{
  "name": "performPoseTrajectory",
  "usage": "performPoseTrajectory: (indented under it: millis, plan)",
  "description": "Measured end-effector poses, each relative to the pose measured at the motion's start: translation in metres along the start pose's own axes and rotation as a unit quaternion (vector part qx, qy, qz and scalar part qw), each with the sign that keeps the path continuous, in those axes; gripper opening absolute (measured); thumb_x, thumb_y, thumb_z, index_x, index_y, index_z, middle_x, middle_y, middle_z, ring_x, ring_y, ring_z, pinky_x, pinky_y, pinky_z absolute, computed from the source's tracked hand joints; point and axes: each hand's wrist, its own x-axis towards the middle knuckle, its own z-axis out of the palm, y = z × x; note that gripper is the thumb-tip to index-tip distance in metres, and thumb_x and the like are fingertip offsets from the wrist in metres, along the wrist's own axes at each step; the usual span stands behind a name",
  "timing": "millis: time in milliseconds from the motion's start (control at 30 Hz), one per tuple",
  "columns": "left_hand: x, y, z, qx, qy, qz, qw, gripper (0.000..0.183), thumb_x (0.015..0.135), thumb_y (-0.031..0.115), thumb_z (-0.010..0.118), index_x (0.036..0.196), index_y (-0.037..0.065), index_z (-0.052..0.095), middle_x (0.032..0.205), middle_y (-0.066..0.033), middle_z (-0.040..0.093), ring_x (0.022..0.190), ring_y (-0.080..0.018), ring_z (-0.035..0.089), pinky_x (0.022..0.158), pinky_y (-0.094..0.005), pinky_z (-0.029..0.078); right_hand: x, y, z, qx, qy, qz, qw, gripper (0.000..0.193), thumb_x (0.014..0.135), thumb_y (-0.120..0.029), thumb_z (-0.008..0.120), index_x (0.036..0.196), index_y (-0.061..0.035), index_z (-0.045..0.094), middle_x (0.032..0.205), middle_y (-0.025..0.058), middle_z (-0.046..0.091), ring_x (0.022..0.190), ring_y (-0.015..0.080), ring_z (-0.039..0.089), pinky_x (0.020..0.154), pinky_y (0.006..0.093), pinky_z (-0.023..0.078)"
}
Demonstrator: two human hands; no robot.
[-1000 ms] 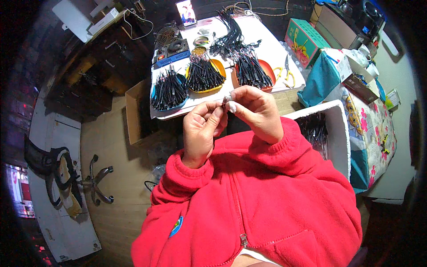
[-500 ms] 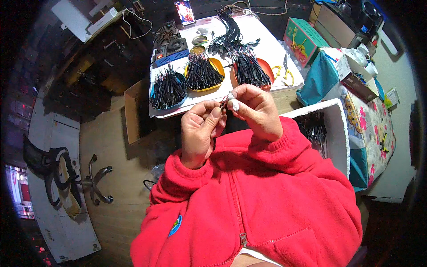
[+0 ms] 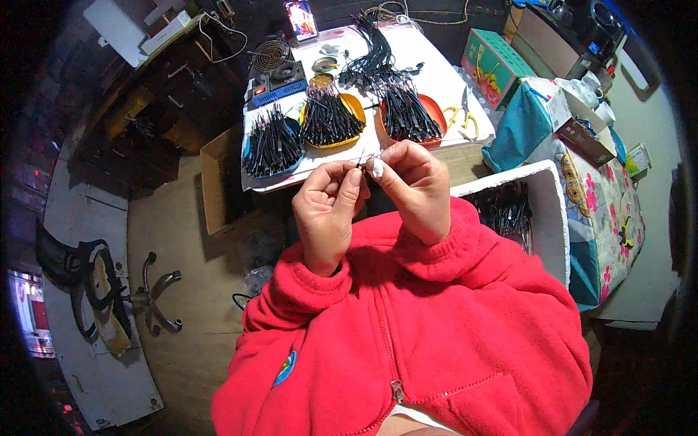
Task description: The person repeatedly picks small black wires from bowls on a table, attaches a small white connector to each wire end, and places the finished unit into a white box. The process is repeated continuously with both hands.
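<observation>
My left hand (image 3: pixel 325 218) and my right hand (image 3: pixel 416 190) meet in front of my chest, just short of the table's near edge. Both are closed in a pinch. Between the fingertips is a thin dark wire (image 3: pixel 361 161), mostly hidden by the fingers, with a fine end poking up. White wrapping covers fingertips of the right hand. Just beyond the hands, bunches of short black cables lie in a blue tray (image 3: pixel 294 167), a yellow tray (image 3: pixel 357 107) and an orange-red tray (image 3: pixel 434 110).
More black cables (image 3: pixel 372 51) are heaped farther back on the white table (image 3: pixel 443 69). Yellow-handled scissors (image 3: pixel 470 125) lie at its right. A blue-fronted device (image 3: pixel 280 94) and a lit phone (image 3: pixel 300 19) stand at left. A white foam box (image 3: pixel 558 225) with cables sits beside my right arm.
Both hands have shifted slightly left. The fingertips have rearranged round the wire, and its fine end now sticks up above them.
</observation>
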Motion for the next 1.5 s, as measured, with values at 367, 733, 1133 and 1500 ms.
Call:
performPoseTrajectory:
  millis: [367, 733, 1133, 1500]
  plan:
    - [0.003, -0.002, -0.006, 0.024, -0.003, 0.004, 1.000, 0.010, 0.093, 0.008, 0.060, 0.099, -0.001, 0.060, 0.078, -0.0034, 0.063, 0.060, -0.0019, 0.050, 0.052, -0.0154, 0.037, 0.010, -0.001, -0.012, -0.237, -0.024, -0.089, 0.967, 0.008, 0.085, -0.003, 0.068, 0.090, 0.0000, 0.063, 0.081, 0.0037, 0.064, 0.070, 0.0082, 0.058, 0.061, 0.0226, 0.047]
    - [0.009, -0.010, -0.011, -0.161, -0.086, -0.115, 0.976, 0.013, 0.093, 0.009, 0.060, 0.101, -0.001, 0.060, 0.077, -0.0090, 0.063, 0.052, -0.0053, 0.045, 0.047, -0.0167, 0.035, 0.019, -0.001, -0.029, -0.004, -0.106, 0.097, 0.990, 0.015, 0.091, -0.011, 0.064, 0.101, 0.0002, 0.062, 0.087, 0.0013, 0.064, 0.073, 0.0040, 0.053, 0.063, 0.0176, 0.041]
    - [0.011, -0.017, -0.012, 0.047, -0.110, -0.057, 0.991, 0.021, 0.093, 0.008, 0.060, 0.110, -0.004, 0.062, 0.082, -0.0085, 0.067, 0.061, -0.0061, 0.050, 0.056, -0.0193, 0.041, 0.025, 0.004, -0.042, 0.084, -0.139, 0.170, 0.972, 0.014, 0.093, -0.015, 0.061, 0.097, -0.0026, 0.054, 0.085, 0.0019, 0.059, 0.076, 0.0077, 0.057, 0.062, 0.0218, 0.045]
    - [0.043, -0.051, -0.024, 0.029, -0.073, -0.149, 0.986, 0.014, 0.094, 0.005, 0.056, 0.104, -0.003, 0.061, 0.081, -0.0103, 0.067, 0.059, -0.0059, 0.051, 0.054, -0.0178, 0.041, 0.067, 0.046, -0.110, -0.064, -0.115, 0.257, 0.958, 0.023, 0.094, -0.020, 0.060, 0.109, -0.0019, 0.059, 0.088, 0.0006, 0.062, 0.077, 0.0069, 0.057, 0.064, 0.0242, 0.047]
